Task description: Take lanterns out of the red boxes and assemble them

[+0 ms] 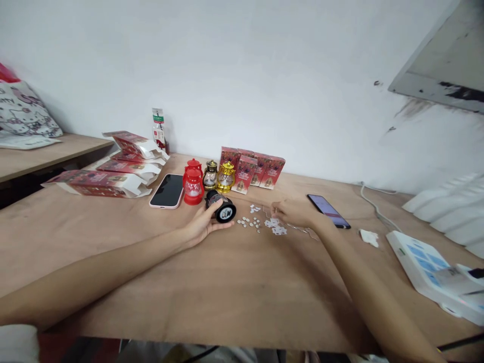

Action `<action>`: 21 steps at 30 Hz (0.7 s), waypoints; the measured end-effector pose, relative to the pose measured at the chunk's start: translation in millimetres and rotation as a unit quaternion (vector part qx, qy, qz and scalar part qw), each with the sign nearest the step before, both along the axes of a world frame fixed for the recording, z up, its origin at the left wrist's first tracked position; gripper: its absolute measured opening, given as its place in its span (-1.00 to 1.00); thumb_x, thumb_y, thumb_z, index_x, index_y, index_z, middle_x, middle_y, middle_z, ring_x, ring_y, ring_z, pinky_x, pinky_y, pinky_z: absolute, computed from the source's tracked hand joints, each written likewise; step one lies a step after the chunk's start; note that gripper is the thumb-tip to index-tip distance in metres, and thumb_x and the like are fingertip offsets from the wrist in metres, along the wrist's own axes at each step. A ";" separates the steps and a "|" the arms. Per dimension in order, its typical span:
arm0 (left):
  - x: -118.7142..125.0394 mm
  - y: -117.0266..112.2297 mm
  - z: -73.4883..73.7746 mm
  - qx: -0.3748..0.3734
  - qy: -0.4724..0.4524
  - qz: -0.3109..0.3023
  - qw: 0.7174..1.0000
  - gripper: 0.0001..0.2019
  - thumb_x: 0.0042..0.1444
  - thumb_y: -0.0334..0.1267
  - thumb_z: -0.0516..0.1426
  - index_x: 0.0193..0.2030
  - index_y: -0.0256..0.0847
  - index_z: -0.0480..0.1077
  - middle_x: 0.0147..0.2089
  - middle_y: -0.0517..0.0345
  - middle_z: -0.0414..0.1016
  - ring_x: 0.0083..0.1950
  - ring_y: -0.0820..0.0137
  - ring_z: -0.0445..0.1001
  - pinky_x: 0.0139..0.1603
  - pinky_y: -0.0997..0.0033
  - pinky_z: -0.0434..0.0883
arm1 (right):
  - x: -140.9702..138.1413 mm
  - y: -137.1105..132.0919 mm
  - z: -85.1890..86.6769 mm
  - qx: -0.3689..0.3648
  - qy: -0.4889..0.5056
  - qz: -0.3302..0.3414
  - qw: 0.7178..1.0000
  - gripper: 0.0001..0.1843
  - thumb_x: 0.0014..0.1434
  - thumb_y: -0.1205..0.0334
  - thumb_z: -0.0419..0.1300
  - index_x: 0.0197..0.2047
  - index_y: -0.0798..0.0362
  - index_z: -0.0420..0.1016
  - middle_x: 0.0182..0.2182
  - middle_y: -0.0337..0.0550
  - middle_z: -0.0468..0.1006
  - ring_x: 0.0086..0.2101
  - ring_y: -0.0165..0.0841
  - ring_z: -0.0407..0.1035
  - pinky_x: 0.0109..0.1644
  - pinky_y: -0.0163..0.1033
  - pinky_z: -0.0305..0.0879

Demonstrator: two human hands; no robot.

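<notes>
My left hand (202, 225) is wrapped around a small black lantern (226, 213). The lantern is tipped over, so its round base with a pale label in the middle faces me. My right hand (289, 212) is over a little heap of white plastic pieces (278, 229), fingers bent together at the tips; whatever they pinch is too small to make out. Between the hands lie several button cells (248, 222), with small white bits (254, 208) behind them. Thin wire pieces (302, 229) lie under and beside my right hand.
Two red lanterns (193, 187), a bronze one (210, 175) and a gold one (226, 177) stand before upright red boxes (245, 174). Opened boxes (102, 182) lie left. Phones lie at left (168, 191) and right (328, 210). A power strip (419, 262) sits far right.
</notes>
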State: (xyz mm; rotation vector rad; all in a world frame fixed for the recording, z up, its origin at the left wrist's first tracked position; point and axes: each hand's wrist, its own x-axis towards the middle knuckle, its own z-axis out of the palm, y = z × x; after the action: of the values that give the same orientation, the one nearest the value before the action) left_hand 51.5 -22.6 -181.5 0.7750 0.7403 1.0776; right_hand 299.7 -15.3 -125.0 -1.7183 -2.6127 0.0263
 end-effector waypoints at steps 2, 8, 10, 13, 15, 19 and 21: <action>-0.3 0.0 -0.9 0.004 -0.002 -0.001 1.000 -0.71 0.11 -0.23 0.16 -0.05 -0.27 0.34 0.05 -0.09 0.41 -0.04 0.24 0.47 -0.12 0.16 0.55 | 1.8 -1.0 -0.4 -0.012 0.006 -0.001 1.000 -0.70 -0.08 0.60 0.08 -0.58 0.01 0.46 -0.62 -0.26 0.52 -0.61 -0.42 0.32 -0.57 -0.34 0.03; -0.3 -1.5 -1.2 0.009 -0.004 0.003 1.000 -0.73 0.11 -0.24 0.16 -0.05 -0.25 0.34 0.02 -0.07 0.44 -0.09 0.27 0.49 -0.14 0.17 0.56 | -12.0 -8.2 -11.5 0.038 0.117 0.013 0.992 -0.81 0.07 0.40 0.10 -0.45 0.03 0.51 -0.50 -0.18 0.58 -0.46 -0.33 0.43 -0.41 -0.29 0.23; 0.2 -1.5 -0.9 0.006 -0.003 0.008 1.000 -0.74 0.12 -0.23 0.15 -0.06 -0.27 0.35 -0.01 -0.07 0.45 -0.12 0.28 0.51 -0.15 0.19 0.56 | -23.6 -14.5 -24.9 0.066 0.214 0.027 0.974 -0.78 0.18 0.22 0.04 -0.21 0.03 0.50 -0.28 -0.12 0.60 -0.28 -0.27 0.46 -0.21 -0.20 0.31; 1.1 -1.2 -0.6 -0.005 -0.002 0.009 1.000 -0.76 0.14 -0.22 0.13 -0.09 -0.30 0.37 -0.06 -0.08 0.47 -0.18 0.31 0.53 -0.16 0.22 0.56 | -42.1 -24.9 -52.4 0.102 0.342 0.006 0.934 -0.64 0.22 0.08 -0.02 0.01 0.02 0.36 -0.01 -0.05 0.48 0.00 -0.22 0.35 0.06 -0.08 0.24; 1.5 -1.0 -0.4 -0.009 -0.004 0.009 1.000 -0.77 0.15 -0.22 0.12 -0.11 -0.30 0.37 -0.08 -0.07 0.48 -0.20 0.32 0.53 -0.16 0.22 0.56 | -51.9 -29.8 -70.0 0.088 0.387 -0.033 0.917 -0.59 0.23 0.04 -0.05 0.07 0.03 0.29 0.08 0.00 0.40 0.09 -0.22 0.26 0.14 -0.03 0.18; 1.9 -0.2 -0.9 -0.011 -0.015 0.009 1.000 -0.78 0.15 -0.24 0.12 -0.09 -0.28 0.36 -0.08 -0.05 0.48 -0.18 0.31 0.53 -0.17 0.23 0.56 | -63.7 -32.8 -91.4 0.061 0.434 -0.085 0.895 -0.58 0.21 0.02 -0.04 0.07 0.03 0.27 0.10 0.03 0.36 0.14 -0.19 0.19 0.19 0.03 0.10; 1.8 0.5 -1.7 -0.011 -0.019 0.005 1.000 -0.76 0.14 -0.24 0.13 -0.08 -0.28 0.35 -0.08 -0.06 0.48 -0.16 0.29 0.52 -0.18 0.23 0.56 | -67.7 -32.3 -95.0 0.052 0.456 -0.086 0.884 -0.61 0.20 0.04 -0.02 0.04 0.00 0.28 0.08 0.01 0.37 0.11 -0.19 0.22 0.18 0.04 0.12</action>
State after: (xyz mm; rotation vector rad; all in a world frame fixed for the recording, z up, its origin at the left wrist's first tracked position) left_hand 53.3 -22.1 -183.2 0.7305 0.7229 1.0881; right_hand 232.0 -47.6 -220.0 -1.3891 -1.7291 0.5360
